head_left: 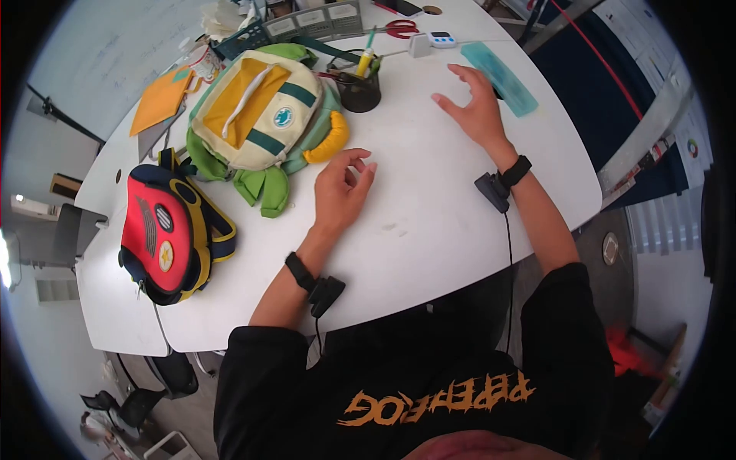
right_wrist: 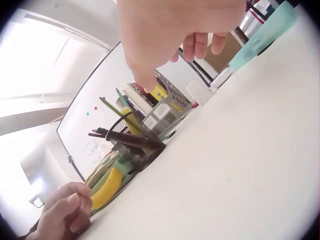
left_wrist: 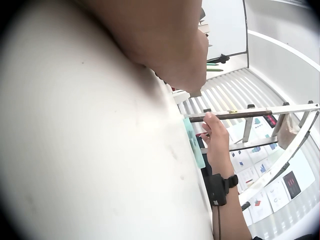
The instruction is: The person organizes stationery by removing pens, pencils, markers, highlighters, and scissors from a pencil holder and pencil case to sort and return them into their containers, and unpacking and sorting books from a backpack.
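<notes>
Tabletop (head_left: pixel 429 192) room between relaxed hands (head_left: pixel 341 192) (head_left: pixel 479 107), cream bag (head_left: pixel 299 115) beside left, teal item (head_left: pixel 506 80) near edge (head_left: pixel 560 116).

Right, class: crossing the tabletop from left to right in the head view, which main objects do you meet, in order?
Red backpack → cream-and-green bag → black pen cup → red-handled scissors → small white device with a screen → teal flat case.

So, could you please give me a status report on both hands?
Left grip empty, near cream bag. Right grip empty, near teal object. Pen cup beside bag, beyond left grip.
</notes>
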The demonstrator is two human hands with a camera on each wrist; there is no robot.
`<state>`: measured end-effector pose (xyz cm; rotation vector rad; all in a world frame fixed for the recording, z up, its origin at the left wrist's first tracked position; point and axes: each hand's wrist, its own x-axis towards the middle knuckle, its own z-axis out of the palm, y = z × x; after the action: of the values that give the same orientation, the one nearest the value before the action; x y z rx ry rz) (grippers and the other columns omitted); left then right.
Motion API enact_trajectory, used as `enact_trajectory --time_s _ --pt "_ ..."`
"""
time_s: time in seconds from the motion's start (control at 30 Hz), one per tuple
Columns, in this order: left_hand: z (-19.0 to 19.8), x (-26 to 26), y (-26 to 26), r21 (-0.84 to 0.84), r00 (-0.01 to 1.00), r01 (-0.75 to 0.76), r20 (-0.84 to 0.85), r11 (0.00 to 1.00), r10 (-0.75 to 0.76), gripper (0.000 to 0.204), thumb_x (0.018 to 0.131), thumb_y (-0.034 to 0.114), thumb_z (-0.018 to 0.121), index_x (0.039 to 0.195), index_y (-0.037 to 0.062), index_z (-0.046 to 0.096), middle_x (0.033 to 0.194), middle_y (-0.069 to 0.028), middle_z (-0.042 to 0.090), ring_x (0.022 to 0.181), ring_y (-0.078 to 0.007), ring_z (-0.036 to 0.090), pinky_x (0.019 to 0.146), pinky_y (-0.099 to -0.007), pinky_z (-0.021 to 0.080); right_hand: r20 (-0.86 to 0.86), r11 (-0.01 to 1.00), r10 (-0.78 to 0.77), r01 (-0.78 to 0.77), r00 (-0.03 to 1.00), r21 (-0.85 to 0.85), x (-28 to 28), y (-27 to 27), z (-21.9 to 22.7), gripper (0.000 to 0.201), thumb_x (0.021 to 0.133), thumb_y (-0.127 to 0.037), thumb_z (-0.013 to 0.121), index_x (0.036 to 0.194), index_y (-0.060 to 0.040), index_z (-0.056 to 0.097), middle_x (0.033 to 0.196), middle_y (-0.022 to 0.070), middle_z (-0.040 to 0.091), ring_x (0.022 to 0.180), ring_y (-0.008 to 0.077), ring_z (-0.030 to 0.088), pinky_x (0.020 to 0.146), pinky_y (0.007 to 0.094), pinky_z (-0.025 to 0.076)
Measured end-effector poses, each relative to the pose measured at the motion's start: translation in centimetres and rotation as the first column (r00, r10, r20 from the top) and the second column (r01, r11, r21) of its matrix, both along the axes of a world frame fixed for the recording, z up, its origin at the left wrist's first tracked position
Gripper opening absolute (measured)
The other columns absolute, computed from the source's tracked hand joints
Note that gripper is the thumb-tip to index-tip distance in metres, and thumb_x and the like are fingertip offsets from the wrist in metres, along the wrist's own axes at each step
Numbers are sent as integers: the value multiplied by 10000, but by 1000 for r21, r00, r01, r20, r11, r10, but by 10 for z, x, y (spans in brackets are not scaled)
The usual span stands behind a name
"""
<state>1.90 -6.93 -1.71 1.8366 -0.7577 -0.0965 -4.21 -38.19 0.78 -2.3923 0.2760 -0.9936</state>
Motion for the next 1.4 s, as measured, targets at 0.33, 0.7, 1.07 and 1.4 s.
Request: enact_trajectory --time_s 0.33,0.7,1.07,1.4 --pt "9 0 -1 24 999 -41 0 999 41 222 937 184 774 1135 98 723 804 -19 685 585 -166 588 590 -325 495 -114 973 199 -183 973 137 113 57 -12 1115 704 -452 980 1571 -15 431 1470 220 597 1369 378 565 1152 449 457" --pt "3 5 -1 8 998 -45 -37 999 45 215 947 181 760 1132 78 723 822 -31 694 599 -173 592 606 -338 497 -13 972 212 -209 977 104 92 52 12 929 682 -286 984 1452 -39 526 1356 189 682 1312 329 641 1108 407 499" --pt "0 4 0 -116 993 -115 16 987 117 485 942 228 810 1336 43 596 1221 -95 627 1044 -196 606 798 -334 517 -91 947 159 -178 983 -269 -18 27 37 747 680 -45 838 1389 -130 619 1361 102 617 1248 340 606 1115 442 468" --pt "3 -1 2 12 952 43 302 999 -45 773 848 264 885 1483 28 514 1433 -169 581 1370 -322 534 1167 -427 410 -198 815 174 -253 965 -522 -36 69 14 807 724 2 811 1467 -218 585 1402 58 585 1359 273 548 1238 507 345"
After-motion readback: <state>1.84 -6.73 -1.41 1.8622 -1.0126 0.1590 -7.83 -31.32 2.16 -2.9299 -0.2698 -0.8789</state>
